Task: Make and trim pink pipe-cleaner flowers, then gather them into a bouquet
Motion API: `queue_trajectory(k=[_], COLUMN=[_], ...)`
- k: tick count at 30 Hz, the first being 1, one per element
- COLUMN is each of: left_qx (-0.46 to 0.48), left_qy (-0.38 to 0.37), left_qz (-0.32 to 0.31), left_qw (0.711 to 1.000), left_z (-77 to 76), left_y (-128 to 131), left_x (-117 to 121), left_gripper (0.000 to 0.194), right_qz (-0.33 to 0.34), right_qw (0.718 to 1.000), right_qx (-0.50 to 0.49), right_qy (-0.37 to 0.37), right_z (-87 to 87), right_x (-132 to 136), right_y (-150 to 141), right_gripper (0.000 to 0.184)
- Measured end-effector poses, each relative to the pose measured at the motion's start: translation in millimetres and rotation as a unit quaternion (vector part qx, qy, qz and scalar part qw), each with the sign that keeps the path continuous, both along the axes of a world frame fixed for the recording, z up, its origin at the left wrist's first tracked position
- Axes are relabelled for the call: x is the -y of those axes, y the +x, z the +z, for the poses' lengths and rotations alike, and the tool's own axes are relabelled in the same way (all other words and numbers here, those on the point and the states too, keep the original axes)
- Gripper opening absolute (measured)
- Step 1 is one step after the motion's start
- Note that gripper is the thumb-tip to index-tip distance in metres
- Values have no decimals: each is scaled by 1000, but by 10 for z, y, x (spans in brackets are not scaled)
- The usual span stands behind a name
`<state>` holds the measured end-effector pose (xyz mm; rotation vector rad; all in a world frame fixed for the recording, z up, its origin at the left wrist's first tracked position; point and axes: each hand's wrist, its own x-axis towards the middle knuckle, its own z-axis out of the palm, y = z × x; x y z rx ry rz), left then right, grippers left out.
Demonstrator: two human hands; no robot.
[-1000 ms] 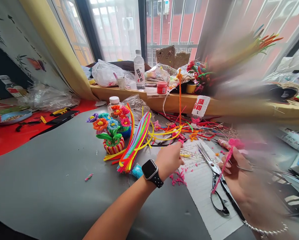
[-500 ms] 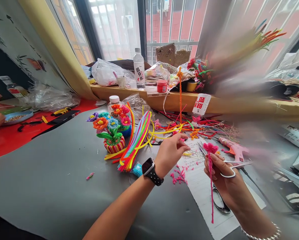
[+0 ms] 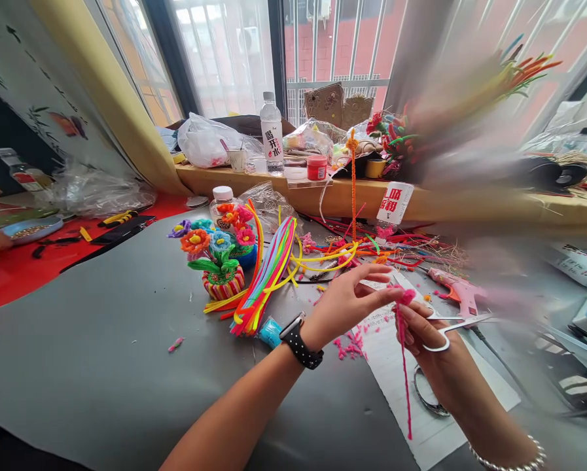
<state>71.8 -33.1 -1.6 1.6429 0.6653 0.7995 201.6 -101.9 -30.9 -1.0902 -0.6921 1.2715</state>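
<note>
right of the middle, the small scissors (image 3: 464, 322) hooked on the right hand (image 3: 433, 347) could snag the pink fuzzy flower (image 3: 408, 297) if that hand turns. its fingers pinch the flower just under its top. the left hand (image 3: 345, 302) has its thumb by the top; i can't tell if it grips.
</note>
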Motion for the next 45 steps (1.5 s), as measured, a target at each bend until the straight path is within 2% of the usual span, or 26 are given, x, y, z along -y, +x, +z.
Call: queue_trajectory(k=[6,8,10,12,14,17,21,30,37,45], left_qx=[-9,13,51,81,96,102,87,12,-1,6], left_qy=[7,4,-14,-42,-64,-73,-59,-10,4,4], left_qz=[-30,-22,0,27,46,52,42,31,33,62], left_qw=[999,1000,999,996,992,991,994,999,999,998], left_z=[-8,-5,12,43,77,108,98,48,25,80], left_y=[21,21,9,-14,-42,-69,-68,-50,-46,-59], left_x=[53,45,24,-2,-25,-43,-43,-25,-24,-20], left_gripper=[29,25,25,27,28,28,28,32,33,30], right_qz=[54,66,106,186,284,406,487,500,498,496], right_qw=[996,993,984,961,922,869,825,812,817,814], right_qx=[74,95,140,206,260,273,278,295,287,296], right_qy=[7,5,5,18,45,73,70,58,47,52], right_z=[-74,-63,-42,-27,-26,-41,-64,-34,-33,-69], right_x=[10,13,18,29,47,84,128,128,135,134], right_y=[-20,-11,1,10,11,2,-1,-36,-50,-31], right_gripper=[20,25,35,47,62,78,83,82,80,81])
